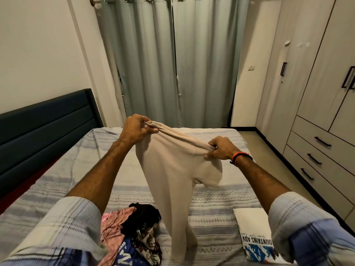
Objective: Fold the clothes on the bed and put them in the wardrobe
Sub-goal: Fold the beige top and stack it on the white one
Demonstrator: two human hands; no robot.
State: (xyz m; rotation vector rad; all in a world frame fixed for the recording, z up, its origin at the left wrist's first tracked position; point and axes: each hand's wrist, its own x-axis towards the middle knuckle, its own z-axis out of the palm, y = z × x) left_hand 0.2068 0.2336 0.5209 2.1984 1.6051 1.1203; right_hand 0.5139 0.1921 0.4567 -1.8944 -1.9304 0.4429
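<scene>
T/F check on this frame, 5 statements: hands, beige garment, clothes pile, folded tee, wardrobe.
1. Both hands grip the beige garment at its top edge. True: the left hand and the right hand each pinch it, holding it up over the bed.
2. The unfolded clothes pile lies on the floor. False: it lies on the bed, near the left sleeve.
3. A folded white printed T-shirt lies on the bed under the right arm. True.
4. The wardrobe doors stand open. False: the doors and drawers that show are closed.
5. The orange wristband is on the left wrist. False: it is on the right wrist.
</scene>
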